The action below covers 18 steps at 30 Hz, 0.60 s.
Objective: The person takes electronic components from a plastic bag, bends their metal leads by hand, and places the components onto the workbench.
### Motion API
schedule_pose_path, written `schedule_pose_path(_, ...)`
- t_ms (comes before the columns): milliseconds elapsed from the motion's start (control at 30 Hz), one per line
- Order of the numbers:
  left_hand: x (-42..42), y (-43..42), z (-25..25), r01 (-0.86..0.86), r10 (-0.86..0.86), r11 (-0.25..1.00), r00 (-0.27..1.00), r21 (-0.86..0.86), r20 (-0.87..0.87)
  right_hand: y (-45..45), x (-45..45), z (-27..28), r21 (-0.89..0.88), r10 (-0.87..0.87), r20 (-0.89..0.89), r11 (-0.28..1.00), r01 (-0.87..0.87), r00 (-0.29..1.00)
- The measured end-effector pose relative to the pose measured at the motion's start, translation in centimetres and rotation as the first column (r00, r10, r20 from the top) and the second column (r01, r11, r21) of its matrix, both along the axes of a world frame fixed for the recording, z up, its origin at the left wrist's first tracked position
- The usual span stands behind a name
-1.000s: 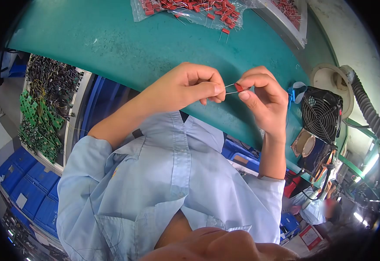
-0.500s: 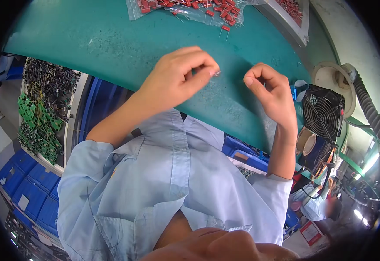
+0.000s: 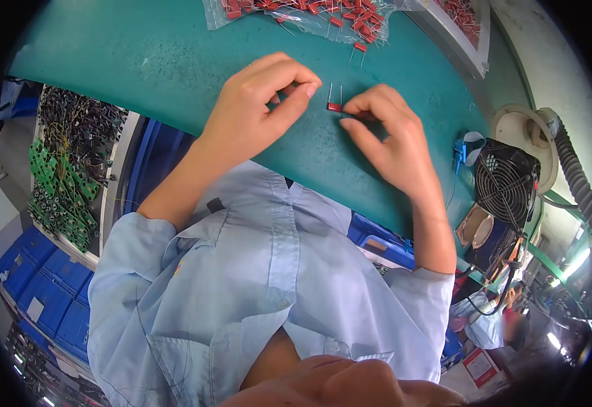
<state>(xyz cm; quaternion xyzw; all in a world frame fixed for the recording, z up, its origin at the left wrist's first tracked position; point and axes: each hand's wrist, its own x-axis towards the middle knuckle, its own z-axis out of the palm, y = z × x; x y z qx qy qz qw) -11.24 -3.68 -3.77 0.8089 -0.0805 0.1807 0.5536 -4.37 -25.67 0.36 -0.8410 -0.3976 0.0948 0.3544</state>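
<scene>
My left hand [image 3: 259, 98] is over the green work mat with thumb and index finger pinched. Anything between those fingertips is too small or hidden to make out. Just right of it is a small red capacitor [image 3: 334, 107], its two thin wire leads pointing away from me. My right hand [image 3: 387, 129] is beside the capacitor, index fingertip at its right end. A gap shows between my right thumb and index finger, so that hand looks open. Whether the capacitor lies on the mat or is lifted slightly, I cannot tell.
A clear plastic bag [image 3: 296, 20] of red capacitors lies at the far edge, with one loose capacitor [image 3: 360, 47] near it. A framed tray [image 3: 479, 51] stands far right. A black fan [image 3: 506, 173] sits at right. Circuit boards [image 3: 62, 183] fill a rack at left.
My left hand has moved away from me and to the left. My right hand has come leftward to the red capacitor, which now shows between the hands.
</scene>
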Motion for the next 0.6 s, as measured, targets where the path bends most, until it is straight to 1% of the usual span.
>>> schedule_pose_path(100,-0.1,-0.2,-0.5,-0.013,0.013,1.0,1.0,0.013,-0.026,1.3,0.4,-0.3,-0.047,0.016,0.087,0.999,-0.012,0.996)
schedule_pose_path(200,-0.2,-0.2,-0.7,-0.024,0.024,1.0,1.0,0.009,-0.013,1.4,0.9,-0.1,-0.097,0.05,0.036,0.994,-0.047,0.998)
schedule_pose_path(300,-0.3,-0.1,-0.6,-0.019,0.019,1.0,1.0,0.001,-0.025,1.0,0.5,0.5,-0.091,0.093,0.205,0.993,-0.075,0.974)
schedule_pose_path(400,-0.6,0.1,-0.6,-0.022,0.022,1.0,0.999,-0.002,-0.038,-0.9,-0.2,3.1,-0.001,-0.052,-0.057,0.999,0.052,0.997)
schedule_pose_path(500,-0.4,-0.2,-0.6,-0.014,0.014,1.0,0.999,0.016,-0.03,-2.9,0.4,3.7,-0.153,-0.152,-0.259,0.981,0.115,0.954)
schedule_pose_path(533,-0.3,-0.2,-0.6,-0.011,0.011,1.0,1.0,0.023,-0.021,-3.3,0.5,3.2,-0.17,-0.19,-0.268,0.974,0.148,0.945)
schedule_pose_path(600,-0.3,-0.3,-0.7,-0.004,0.005,1.0,1.0,0.031,-0.017,-3.8,0.7,2.3,-0.186,-0.208,-0.214,0.968,0.17,0.954)
